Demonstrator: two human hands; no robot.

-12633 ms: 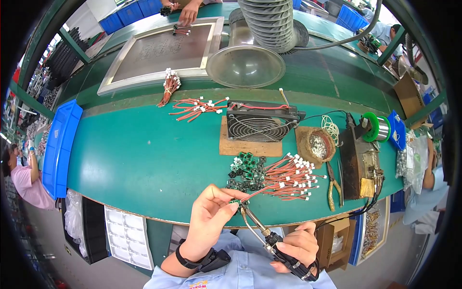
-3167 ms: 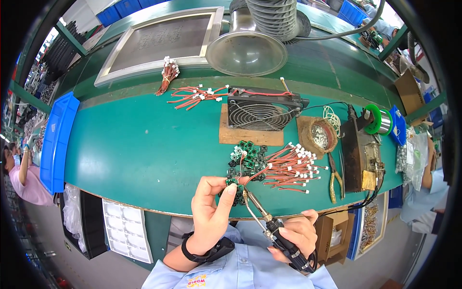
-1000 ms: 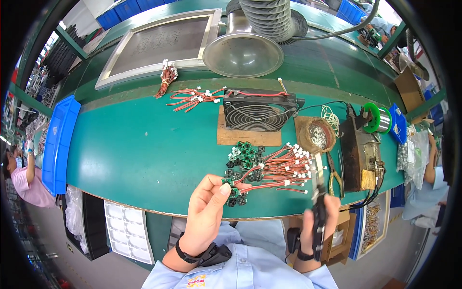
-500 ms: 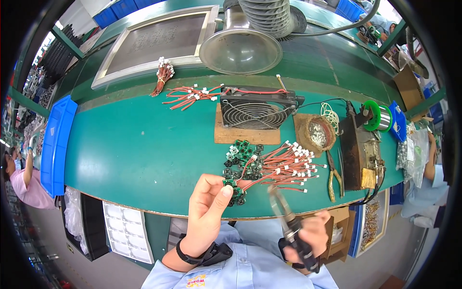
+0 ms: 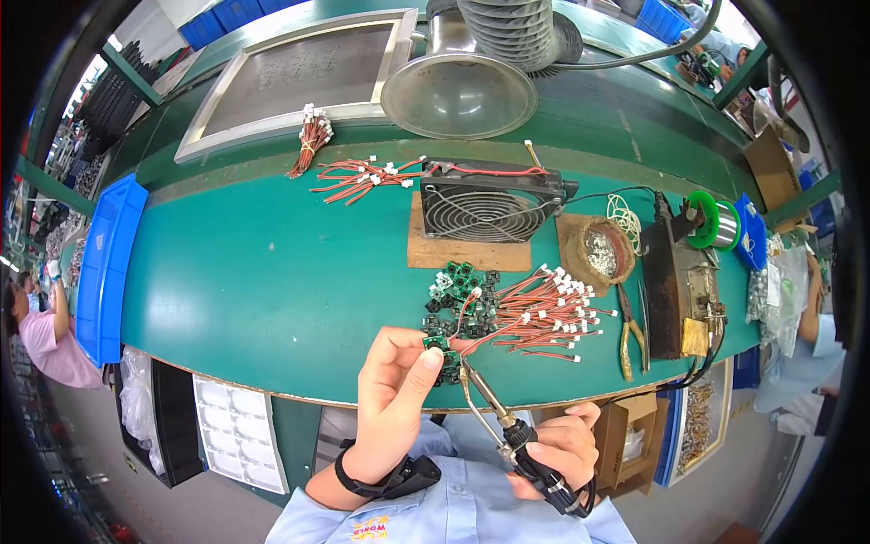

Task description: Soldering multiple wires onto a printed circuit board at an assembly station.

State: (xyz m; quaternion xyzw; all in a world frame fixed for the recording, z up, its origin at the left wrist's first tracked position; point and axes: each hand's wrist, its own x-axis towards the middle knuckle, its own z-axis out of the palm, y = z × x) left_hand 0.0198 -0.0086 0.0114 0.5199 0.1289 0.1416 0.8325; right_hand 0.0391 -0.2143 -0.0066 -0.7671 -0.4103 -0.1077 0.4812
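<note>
Bright, even overhead light – soft shadows, mild glare on the metal funnel [image 5: 459, 91]; fisheye bends edges, corners black.

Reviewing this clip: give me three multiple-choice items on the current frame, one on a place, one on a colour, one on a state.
1. Where does the black fan stand?
A. On a wooden board behind the pile of red wires
B. Inside the blue bin
C. On the floor

2. What colour is the bench top?
A. White
B. Green
C. Orange

3. What is the right hand doing?
A. Resting open and empty
B. Gripping the soldering iron with its tip at the small circuit board pinched in the left hand
C. Holding the pliers

Answers: 1 A, the board shows under the fan. 2 B, the surface is green. 3 B, its fingers wrap the handle.
</note>
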